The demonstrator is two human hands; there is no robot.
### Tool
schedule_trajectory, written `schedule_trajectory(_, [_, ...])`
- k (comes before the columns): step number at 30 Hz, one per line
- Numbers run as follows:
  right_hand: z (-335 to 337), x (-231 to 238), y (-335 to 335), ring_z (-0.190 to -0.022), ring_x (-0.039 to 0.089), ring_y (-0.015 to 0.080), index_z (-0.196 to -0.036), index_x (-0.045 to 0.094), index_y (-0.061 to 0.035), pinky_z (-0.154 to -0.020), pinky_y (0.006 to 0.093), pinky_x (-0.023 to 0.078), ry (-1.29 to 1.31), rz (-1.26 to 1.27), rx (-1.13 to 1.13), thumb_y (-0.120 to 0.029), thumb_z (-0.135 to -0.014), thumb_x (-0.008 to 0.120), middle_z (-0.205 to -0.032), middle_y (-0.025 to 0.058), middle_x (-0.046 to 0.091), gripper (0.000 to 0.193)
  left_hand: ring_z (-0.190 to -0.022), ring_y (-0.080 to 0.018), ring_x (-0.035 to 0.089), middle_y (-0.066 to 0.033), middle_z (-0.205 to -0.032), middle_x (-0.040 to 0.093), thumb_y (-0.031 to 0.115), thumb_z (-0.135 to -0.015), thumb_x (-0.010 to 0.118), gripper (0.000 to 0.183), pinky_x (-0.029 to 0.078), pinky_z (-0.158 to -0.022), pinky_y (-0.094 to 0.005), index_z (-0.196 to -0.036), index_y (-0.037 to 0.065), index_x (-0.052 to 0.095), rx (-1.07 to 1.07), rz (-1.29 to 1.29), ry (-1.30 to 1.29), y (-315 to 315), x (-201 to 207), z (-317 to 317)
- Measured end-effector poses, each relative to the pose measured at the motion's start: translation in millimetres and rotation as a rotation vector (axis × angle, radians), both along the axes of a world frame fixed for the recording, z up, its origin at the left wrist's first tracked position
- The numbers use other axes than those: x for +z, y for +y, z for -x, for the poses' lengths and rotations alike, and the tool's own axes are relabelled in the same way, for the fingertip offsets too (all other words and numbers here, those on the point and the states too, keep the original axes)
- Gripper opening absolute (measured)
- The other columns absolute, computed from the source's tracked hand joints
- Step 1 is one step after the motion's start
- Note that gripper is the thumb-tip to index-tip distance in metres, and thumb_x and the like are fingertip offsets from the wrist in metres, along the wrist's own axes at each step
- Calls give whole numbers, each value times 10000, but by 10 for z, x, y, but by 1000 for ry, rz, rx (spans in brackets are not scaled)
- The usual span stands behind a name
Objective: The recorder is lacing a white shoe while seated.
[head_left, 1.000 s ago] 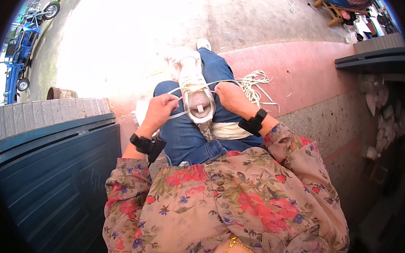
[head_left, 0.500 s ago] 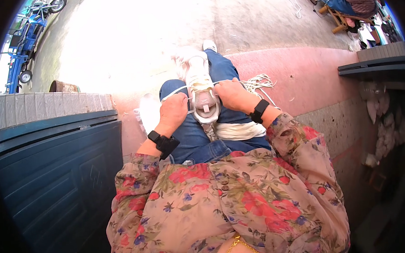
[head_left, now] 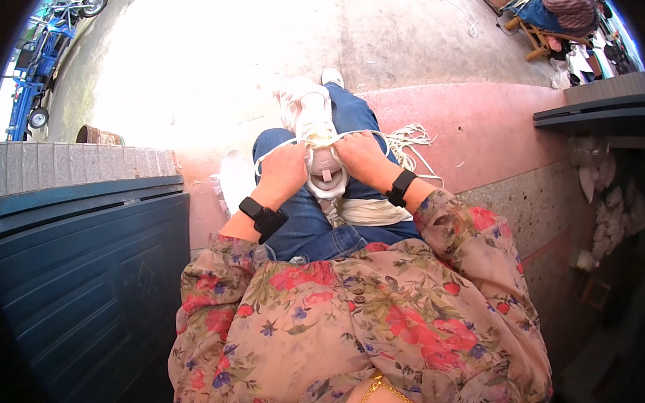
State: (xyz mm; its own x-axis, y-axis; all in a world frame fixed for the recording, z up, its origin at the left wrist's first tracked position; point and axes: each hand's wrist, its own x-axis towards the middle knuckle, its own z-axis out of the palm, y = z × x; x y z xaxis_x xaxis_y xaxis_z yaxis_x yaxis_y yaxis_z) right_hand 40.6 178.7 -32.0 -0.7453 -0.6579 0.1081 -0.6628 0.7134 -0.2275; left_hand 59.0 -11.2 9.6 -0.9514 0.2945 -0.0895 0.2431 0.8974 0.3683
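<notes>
A pale white-and-pink sneaker [head_left: 326, 165] rests between my knees, its heel opening toward me. My left hand [head_left: 284, 172] is closed at the left side of its tongue, pinching a white shoelace [head_left: 281, 143] that loops out over my knee. On the other side, my right hand [head_left: 364, 158] is closed on the lace too, against the sneaker's eyelets. The fingertips of both hands are mostly hidden behind the knuckles. A loose bundle of white laces [head_left: 412, 140] lies right of my right knee, and a pale bundle of cords [head_left: 374, 212] lies across my lap.
White items [head_left: 235, 178] lie left of my left knee. A blue panelled door [head_left: 93, 279] stands at my left, another dark door edge [head_left: 595, 112] at right. Farther off are a brown pot [head_left: 100, 135], a blue three-wheeler [head_left: 35, 70] and a seated person [head_left: 567, 6].
Both hands have come inward, closer to each other and to the sneaker's tongue. The lace still runs from the sneaker out to each side.
</notes>
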Motion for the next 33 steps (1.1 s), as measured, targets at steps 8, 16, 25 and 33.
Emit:
schedule_trajectory(8, [-32,58,-37,-732,563,244,-775,550,-57,-698,365,387,-69,-34,-69,-111,-717,503,-748,99,576,92,-717,-336,594,-155,-752,602,88,-701,496,114,459,-597,-437,-737,35,590,-38,226,-111,208,-83,115])
schedule_trajectory(16, [-136,211,4,-802,522,225,-736,602,-84,-680,384,370,24,13,-218,-252,-720,574,-777,66,579,170,-747,-240,519,-60,-661,580,231,-749,545,186,391,-587,-385,-828,71,598,64,251,212,157,49,-156])
schedule_trajectory(25, [5,-20,185,-797,511,253,-753,588,-66,-688,383,391,-149,-4,-232,-232,-754,572,-770,79,571,166,-755,-226,494,-45,-713,573,115,-668,547,61,364,-631,-366,-723,90,558,81,40,269,-55,-193,-149])
schedule_trajectory(33, [0,106,160,-774,524,226,-773,563,-71,-657,322,410,87,15,152,-112,-676,527,-723,72,549,111,-824,-206,482,-25,-720,540,124,-673,511,74,343,-708,-356,-725,102,558,-332,438,311,78,-22,-130])
